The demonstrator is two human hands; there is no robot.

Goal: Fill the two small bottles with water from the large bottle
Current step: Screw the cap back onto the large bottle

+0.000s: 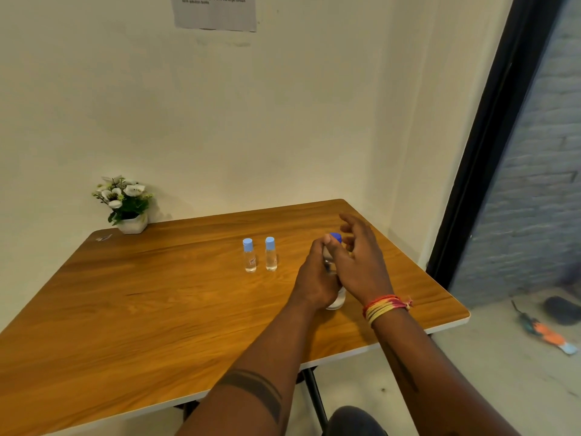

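Two small clear bottles with light blue caps stand upright side by side on the wooden table: the left small bottle and the right small bottle, both capped and holding clear liquid. To their right stands the large clear bottle with its dark blue cap on. My left hand is wrapped around the large bottle's body. My right hand hovers beside the cap with fingers spread, holding nothing. Most of the large bottle is hidden by my hands.
A white pot of white flowers sits at the table's back left corner by the wall. A small scrap lies near it. The table's right edge is close to my right wrist. Tools lie on the floor at the right.
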